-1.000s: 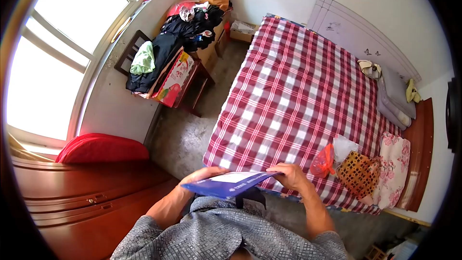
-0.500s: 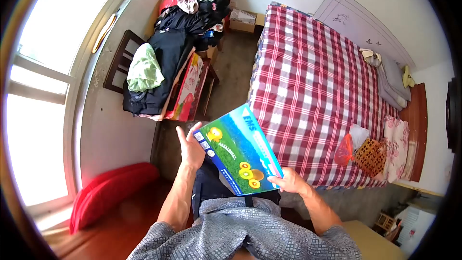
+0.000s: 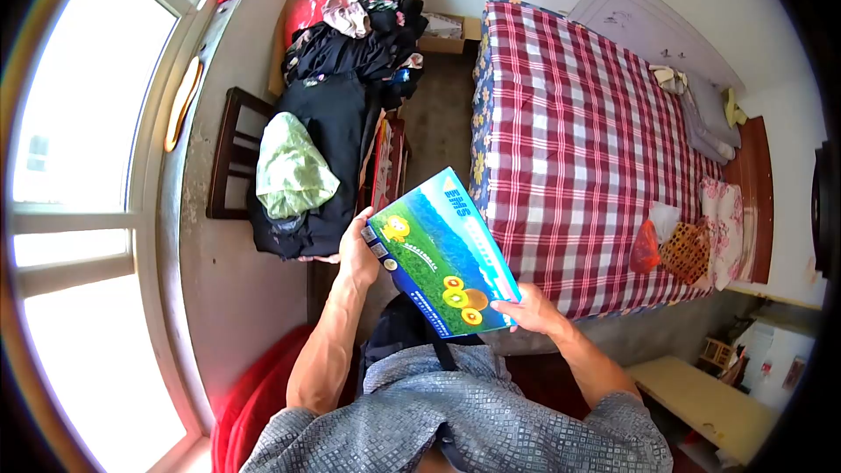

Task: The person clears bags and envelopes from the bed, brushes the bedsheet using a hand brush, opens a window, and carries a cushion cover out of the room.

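Slantwise, a kiwi-printed packet (image 3: 438,250) sits at 12 o'clock from the grey shirt (image 3: 438,403). The right hand (image 3: 536,309) grips its 4 o'clock corner; the left hand (image 3: 357,256) touches its 9 o'clock edge, finger closure unclear.

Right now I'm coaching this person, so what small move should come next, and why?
I would probably ease the packet rightward onto the blanket. The left hand and right hand hold it at opposite sides, the blanket's near part lies flat beside it, and the chair is heaped with clothes.
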A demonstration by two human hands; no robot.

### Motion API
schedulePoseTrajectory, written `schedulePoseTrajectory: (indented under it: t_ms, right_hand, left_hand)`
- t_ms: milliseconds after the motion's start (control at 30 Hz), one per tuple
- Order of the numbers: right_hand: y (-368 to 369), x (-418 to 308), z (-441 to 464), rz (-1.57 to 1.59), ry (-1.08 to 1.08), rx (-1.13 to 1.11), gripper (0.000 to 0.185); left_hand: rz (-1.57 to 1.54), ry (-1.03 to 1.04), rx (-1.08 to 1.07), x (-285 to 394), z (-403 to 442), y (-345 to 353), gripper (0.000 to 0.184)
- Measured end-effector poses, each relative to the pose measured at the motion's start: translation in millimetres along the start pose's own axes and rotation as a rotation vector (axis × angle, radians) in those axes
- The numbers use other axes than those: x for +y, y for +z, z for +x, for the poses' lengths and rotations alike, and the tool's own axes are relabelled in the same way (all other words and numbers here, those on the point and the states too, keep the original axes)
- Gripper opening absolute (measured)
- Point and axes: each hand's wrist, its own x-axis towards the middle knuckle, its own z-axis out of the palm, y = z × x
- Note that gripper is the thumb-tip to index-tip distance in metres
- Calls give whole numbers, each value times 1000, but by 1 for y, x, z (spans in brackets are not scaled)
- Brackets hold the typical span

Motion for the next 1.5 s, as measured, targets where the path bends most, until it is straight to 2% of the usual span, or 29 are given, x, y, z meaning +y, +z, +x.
schedulePoseTrajectory:
  t_ms: [33,100,167,233,300,333,433,500,533,700,833,933,1167,1367,1500]
  right_hand:
    - [-4,-1,5,22,3,14,28]
    - [-17,-6,19,56,6,76,28]
    - [-35,-8,39,-15,42,168,28]
    - [-54,-9,69,-78,-37,329,25]
    - [-81,-21,107,-128,19,407,23]
    - [-94,-2,140,-174,-132,488,23]
    - [-150,-13,238,-248,-184,531,24]
    - [-189,-1,334,-308,-171,532,25]
    - [-209,-11,376,-349,-107,495,23]
    - [-277,-11,605,-489,-210,492,23]
    - [-305,7,755,-597,-275,397,28]
    - [-313,6,828,-700,-220,331,28]
    - [-314,5,924,-761,-164,181,32]
    - [-306,16,971,-817,-182,159,34]
    - [-310,8,997,-907,-173,123,37]
  left_hand:
    - [22,-13,-8,4,13,5,36]
    - [298,59,82,11,41,18,34]
    - [451,147,35,25,72,28,36]
    - [534,277,42,46,88,52,38]
    - [711,389,-16,65,131,51,38]
    - [806,512,54,78,122,89,41]
    - [1305,944,129,104,186,108,52]
    - [1577,1083,196,115,218,141,56]
    - [1647,1073,233,117,236,153,60]
    - [1874,909,394,103,325,173,84]
    - [1935,875,485,89,367,176,84]
    - [2006,832,470,89,386,159,90]
    - [2014,734,492,84,409,138,108]
    - [2104,658,551,84,408,117,108]
    - [2103,678,531,82,409,111,109]
